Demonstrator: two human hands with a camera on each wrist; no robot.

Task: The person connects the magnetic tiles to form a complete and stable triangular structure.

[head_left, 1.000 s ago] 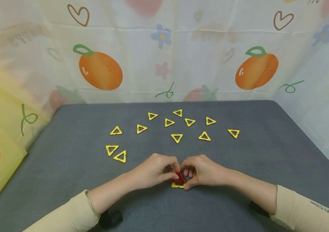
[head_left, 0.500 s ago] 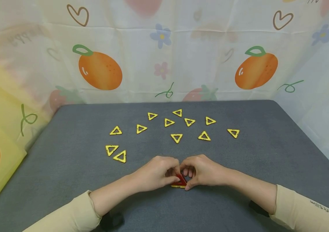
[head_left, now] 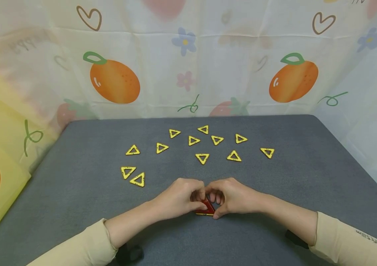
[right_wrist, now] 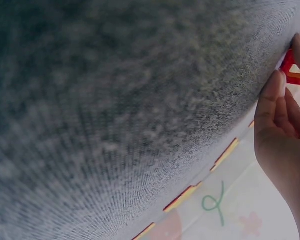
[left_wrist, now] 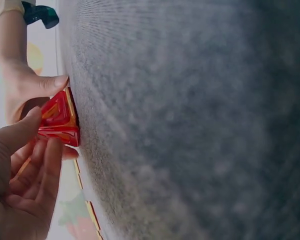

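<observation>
Near the front middle of the table, both hands meet at a small pyramid shape of red triangular tiles, with a thin yellow edge along its base. My left hand pinches it, thumb on the near red face and fingers behind. In the left wrist view the red tiles lean together over the tabletop. My right hand holds the right side, its thumb at the front right base corner and its index finger at the top back. The right wrist view catches only part of a red tile; fingers hide the rest.
Several yellow triangular tiles lie flat and scattered across the grey table. Two of them, including one tile, sit left of my left hand; another tile lies farthest right. A fruit-printed curtain hangs behind the table.
The yellow base strip showed wider a second ago; now it is a thin line as the red tile covers it. My left hand has shifted slightly; the right has stayed nearly still.
</observation>
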